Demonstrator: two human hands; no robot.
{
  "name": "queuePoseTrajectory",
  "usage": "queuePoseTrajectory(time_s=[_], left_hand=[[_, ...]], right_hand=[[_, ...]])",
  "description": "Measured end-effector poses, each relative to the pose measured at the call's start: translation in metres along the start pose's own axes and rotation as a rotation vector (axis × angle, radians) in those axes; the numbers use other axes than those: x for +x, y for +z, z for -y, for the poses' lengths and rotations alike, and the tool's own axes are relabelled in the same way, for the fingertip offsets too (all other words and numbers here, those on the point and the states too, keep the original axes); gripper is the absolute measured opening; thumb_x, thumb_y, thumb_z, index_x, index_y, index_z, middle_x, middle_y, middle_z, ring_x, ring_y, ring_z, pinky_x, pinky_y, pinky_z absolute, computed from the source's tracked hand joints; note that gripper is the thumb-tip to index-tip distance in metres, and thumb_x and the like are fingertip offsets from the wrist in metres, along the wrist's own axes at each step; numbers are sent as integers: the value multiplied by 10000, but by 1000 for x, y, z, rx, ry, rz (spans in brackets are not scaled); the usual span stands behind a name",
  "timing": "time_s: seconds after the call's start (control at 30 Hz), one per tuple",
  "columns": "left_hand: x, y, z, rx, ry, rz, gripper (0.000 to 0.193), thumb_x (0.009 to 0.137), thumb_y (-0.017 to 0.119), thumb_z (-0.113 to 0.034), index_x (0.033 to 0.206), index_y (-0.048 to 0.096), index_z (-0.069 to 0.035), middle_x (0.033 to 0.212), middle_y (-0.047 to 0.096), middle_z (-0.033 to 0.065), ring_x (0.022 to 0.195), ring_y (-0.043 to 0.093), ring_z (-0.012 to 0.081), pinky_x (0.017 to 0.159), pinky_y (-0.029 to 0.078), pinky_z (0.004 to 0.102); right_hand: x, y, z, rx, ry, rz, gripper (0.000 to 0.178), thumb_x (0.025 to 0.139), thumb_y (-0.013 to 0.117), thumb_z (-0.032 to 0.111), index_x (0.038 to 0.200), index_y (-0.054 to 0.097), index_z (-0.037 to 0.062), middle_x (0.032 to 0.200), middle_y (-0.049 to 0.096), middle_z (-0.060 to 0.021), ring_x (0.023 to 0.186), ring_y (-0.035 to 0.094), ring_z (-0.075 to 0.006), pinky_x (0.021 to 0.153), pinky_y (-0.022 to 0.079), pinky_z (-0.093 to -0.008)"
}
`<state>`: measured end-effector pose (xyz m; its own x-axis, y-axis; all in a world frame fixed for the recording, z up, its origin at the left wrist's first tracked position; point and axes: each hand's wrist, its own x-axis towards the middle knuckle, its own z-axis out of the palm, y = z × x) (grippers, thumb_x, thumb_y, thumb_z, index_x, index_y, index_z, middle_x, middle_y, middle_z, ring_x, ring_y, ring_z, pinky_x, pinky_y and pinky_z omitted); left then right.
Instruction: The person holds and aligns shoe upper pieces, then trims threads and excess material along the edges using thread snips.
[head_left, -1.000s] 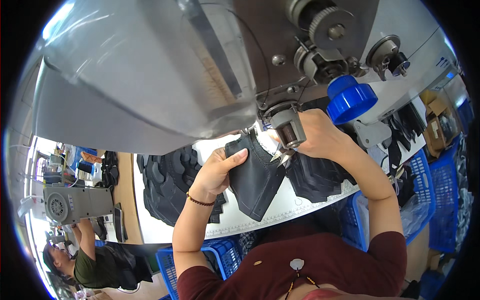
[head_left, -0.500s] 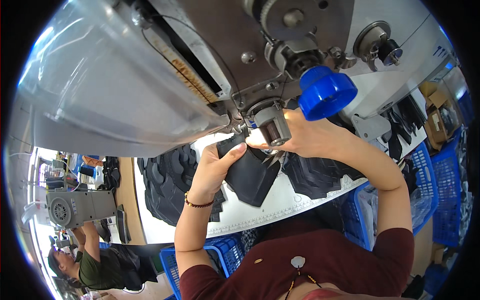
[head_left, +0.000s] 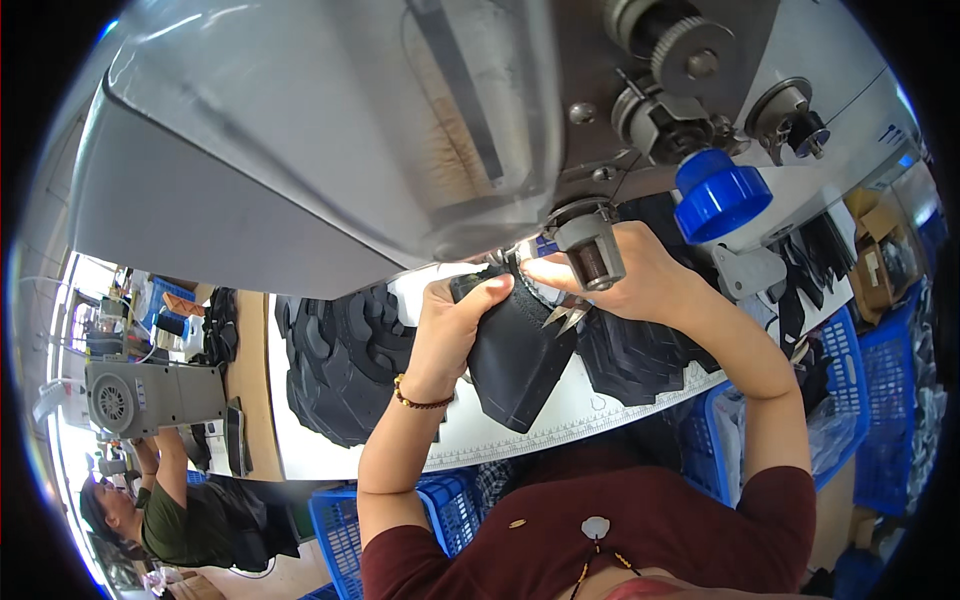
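Under the sewing machine's needle area, my left hand (head_left: 447,335) pinches a black shoe-upper piece (head_left: 522,365) between thumb and fingers. The piece hangs over the white table edge, with a line of stitching along its upper right side. My right hand (head_left: 640,272) is closed beside the machine's presser area, a fingertip at the piece's upper edge. Two pointed metal blades of thread snips (head_left: 567,316) stick out below its palm; the handles are hidden in the hand. A metal bobbin-like cylinder (head_left: 590,250) on the machine covers some of the right fingers.
Stacks of black cut pieces lie left (head_left: 345,370) and right (head_left: 635,355) on the white table (head_left: 440,458). The machine with its clear guard (head_left: 330,130) and blue knob (head_left: 722,195) fills the top. Blue baskets (head_left: 840,400) stand below. A person (head_left: 190,520) works at another machine, far left.
The machine sits further right in the view, and its guard covers more of it. The black piece has turned slightly, showing more of the stitched edge. Both hands keep their hold.
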<state>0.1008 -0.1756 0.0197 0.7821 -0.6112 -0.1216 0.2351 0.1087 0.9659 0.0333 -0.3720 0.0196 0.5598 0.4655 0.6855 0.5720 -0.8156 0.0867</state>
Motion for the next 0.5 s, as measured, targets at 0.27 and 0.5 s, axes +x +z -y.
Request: queuePoseTrajectory(time_s=[0.27,0.5], left_hand=[[0,5,-3,-65,-11,-6,126,772,588,-69,849,605,28,732,603,28,615,549,61,550,447,182],[-1,7,-6,-117,-11,-15,183,777,565,-43,935,593,44,793,616,47,658,569,77,597,469,191]], right_hand=[[0,5,0,-13,41,-2,172,646,598,134,818,617,123,892,553,10,756,555,-122,510,477,-229],[4,3,1,-4,55,-47,180,657,588,132,835,612,121,882,551,5,781,562,-124,523,482,-229]])
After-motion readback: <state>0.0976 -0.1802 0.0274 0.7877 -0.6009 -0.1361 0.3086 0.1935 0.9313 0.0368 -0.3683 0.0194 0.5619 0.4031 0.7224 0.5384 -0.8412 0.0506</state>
